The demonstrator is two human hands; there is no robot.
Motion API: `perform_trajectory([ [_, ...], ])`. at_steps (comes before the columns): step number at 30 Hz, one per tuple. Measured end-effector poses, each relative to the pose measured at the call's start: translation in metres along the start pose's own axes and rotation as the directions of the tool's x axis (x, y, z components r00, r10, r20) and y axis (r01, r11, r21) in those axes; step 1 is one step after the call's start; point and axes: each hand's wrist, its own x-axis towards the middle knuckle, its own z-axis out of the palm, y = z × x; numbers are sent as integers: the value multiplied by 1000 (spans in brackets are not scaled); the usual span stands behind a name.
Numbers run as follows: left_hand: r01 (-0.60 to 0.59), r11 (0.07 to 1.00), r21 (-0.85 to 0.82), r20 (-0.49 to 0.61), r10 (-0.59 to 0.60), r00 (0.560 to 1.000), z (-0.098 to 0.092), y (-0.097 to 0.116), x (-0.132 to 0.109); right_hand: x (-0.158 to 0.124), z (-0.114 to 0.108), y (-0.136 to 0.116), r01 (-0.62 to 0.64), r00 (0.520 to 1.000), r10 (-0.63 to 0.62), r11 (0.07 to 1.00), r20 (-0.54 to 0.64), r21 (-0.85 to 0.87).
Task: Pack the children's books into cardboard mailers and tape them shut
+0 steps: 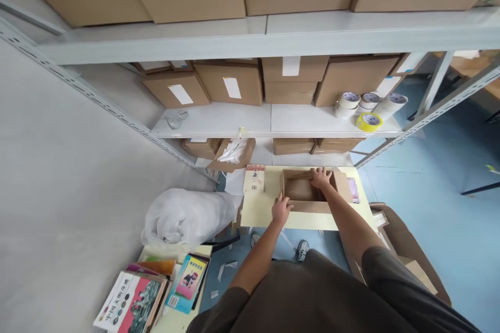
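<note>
While my left hand (281,209) grips the box (308,192) at its seven o'clock corner, my right hand (320,177), fingers spread, presses its twelve o'clock wall; long axis runs three-to-nine.

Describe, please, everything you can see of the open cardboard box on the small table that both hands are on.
The open cardboard box is small, brown, plain corrugated card as it looks, and sits upright on the pale yellow table below the shelves. Its top is open, with a flap spread out to the right; the inside shows only brown card. The left hand rests on its near left corner, and the right hand lies over its far edge. A small printed packet lies to its left, apart from it.
</note>
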Motion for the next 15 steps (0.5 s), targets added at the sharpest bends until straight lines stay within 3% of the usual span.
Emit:
perform_trajectory([
  [2,-63,997,-48,28,64,998,-4,-7,2,-6,-4,-20,-142,986,142,990,86,-11],
  [4,-139,984,-114,51,146,988,-12,-20,4,-14,-7,-50,-195,976,194,981,98,-3],
  [7,-184,961,-206,35,195,980,-32,-53,9,-29,2,-110,-24,1000,24,1000,5,18],
  [9,-112,963,-243,1,116,993,-48,-84,14,-36,16,-153,112,994,-112,994,8,20],
  [11,30,966,-258,-36,-40,999,-65,-122,21,-38,31,-193,190,980,-191,981,55,34],
  [15,300,918,-259,-139,-343,929,-95,-203,37,-28,56,-250,204,960,-213,977,182,67],
])
